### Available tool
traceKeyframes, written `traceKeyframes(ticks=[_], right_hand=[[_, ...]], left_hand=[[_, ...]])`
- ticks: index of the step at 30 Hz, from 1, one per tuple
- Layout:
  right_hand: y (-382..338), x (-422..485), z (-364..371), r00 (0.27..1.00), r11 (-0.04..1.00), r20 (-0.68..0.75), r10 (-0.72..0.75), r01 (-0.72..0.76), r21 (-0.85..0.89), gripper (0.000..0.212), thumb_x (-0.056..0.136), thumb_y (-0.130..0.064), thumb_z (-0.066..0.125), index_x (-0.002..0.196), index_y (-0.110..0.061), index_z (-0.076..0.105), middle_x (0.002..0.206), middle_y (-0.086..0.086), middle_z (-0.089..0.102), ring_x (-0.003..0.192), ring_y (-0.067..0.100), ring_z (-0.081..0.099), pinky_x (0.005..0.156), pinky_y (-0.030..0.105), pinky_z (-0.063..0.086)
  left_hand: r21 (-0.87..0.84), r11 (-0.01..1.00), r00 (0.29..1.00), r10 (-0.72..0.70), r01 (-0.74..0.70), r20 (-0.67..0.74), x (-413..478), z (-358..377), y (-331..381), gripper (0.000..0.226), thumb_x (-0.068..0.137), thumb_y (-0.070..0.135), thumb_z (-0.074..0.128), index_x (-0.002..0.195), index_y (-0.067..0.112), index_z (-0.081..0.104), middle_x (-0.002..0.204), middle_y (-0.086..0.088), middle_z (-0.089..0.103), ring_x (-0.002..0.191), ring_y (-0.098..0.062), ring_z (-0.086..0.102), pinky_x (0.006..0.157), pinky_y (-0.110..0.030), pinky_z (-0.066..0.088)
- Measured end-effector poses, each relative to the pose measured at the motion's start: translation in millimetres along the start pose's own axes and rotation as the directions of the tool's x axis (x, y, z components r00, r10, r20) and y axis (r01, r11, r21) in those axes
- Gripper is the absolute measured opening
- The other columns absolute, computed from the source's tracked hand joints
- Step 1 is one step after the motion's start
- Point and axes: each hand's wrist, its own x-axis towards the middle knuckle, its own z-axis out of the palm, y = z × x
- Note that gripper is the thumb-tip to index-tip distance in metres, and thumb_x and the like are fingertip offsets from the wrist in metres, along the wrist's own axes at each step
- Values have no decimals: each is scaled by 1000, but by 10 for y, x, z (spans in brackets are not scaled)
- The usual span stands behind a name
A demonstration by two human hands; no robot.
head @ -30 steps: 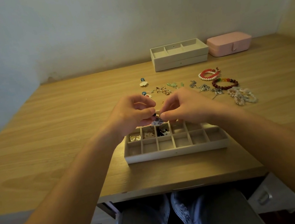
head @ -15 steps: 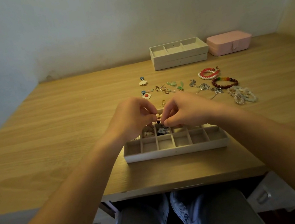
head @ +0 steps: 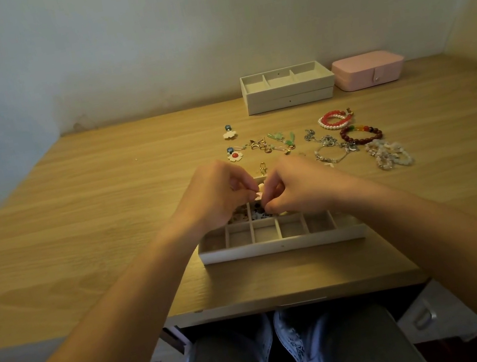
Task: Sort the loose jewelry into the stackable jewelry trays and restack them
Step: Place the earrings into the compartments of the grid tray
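Both hands, left hand (head: 217, 194) and right hand (head: 298, 186), have sunk lower over the compartment tray (head: 282, 244); fingertips now pinch a small pale piece (head: 260, 193) together. Placement looks close; bracelets (head: 360, 134) remain unsorted.

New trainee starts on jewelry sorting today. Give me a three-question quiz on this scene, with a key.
1. True or false: the near row of the compartment tray in front of the person already holds jewelry.
2. Multiple choice: what stands directly beside the stacked trays at the back of the table? A) a pink case B) a glass jar C) a black pouch
3. Fill in: the left hand and right hand pinch one small pale piece between their fingers above the tray's ____ row.

Key: 1. False, those compartments look empty. 2. A, the pink case. 3. Far.
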Motion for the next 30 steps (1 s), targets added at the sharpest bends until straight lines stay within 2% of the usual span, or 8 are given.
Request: traceKeyframes(ticks=[2,6,12,16,20,23,27,30], right_hand=[[20,-15,-21,1000,1000,15,-9,9,4,14,89,-18,74,99,-21,83,93,-9,75,84,3,64,73,19,52],[73,-34,-46,999,999,39,-13,11,46,15,90,-18,73,100,-24,82,90,-15,73,82,-1,64,70,12,49],[94,-36,-30,999,997,44,-24,21,68,15,89,-17,73,98,-25,82,88,-14,74,82,0,67,74,16,54],[98,-37,-39,999,998,40,-30,28,58,15,87,-16,74,95,-25,82,86,-14,74,82,1,66,75,20,55],[95,-44,-43,999,997,-13,-31,32,72,13,86,-17,75,92,-26,82,86,-14,72,83,2,64,78,26,57],[101,-51,-35,999,998,-25,-43,44,53,17,91,-19,69,97,-28,82,90,-14,71,85,2,62,76,22,52],[107,-59,-17,998,999,50,-38,38,9,29,96,-17,58,106,-33,80,92,-21,67,84,-2,59,72,15,45],[83,-67,-13,998,999,46,-34,35,-22,31,96,-16,56,108,-33,80,97,-17,68,87,-1,59,70,13,43]], left_hand=[[17,1000,1000,6,-6,18,2,6,-4,10,84,13,79,83,23,80,74,5,73,71,-12,67,71,-32,57],[65,997,999,32,-35,40,-17,8,27,12,85,12,77,88,23,79,78,11,72,72,-1,63,72,-24,55],[207,975,997,79,-81,18,-64,-6,104,19,80,8,78,91,23,72,83,8,73,77,-10,67,74,-35,55],[401,905,990,130,-143,59,-89,-19,186,21,85,14,73,99,28,68,88,10,74,89,-13,65,78,-35,53],[501,844,981,180,-194,77,-97,-14,212,20,89,18,68,105,30,66,92,11,75,95,-16,65,75,-34,51],[467,857,976,193,-219,103,-122,-34,185,21,90,17,67,106,30,67,95,12,76,97,-15,66,79,-35,53],[332,925,979,142,-185,149,-172,-59,116,30,88,9,65,109,30,65,96,15,76,96,-10,65,83,-31,51],[263,949,978,137,-175,158,-216,-34,61,37,84,3,56,111,28,62,99,14,75,96,-13,65,85,-36,52]])
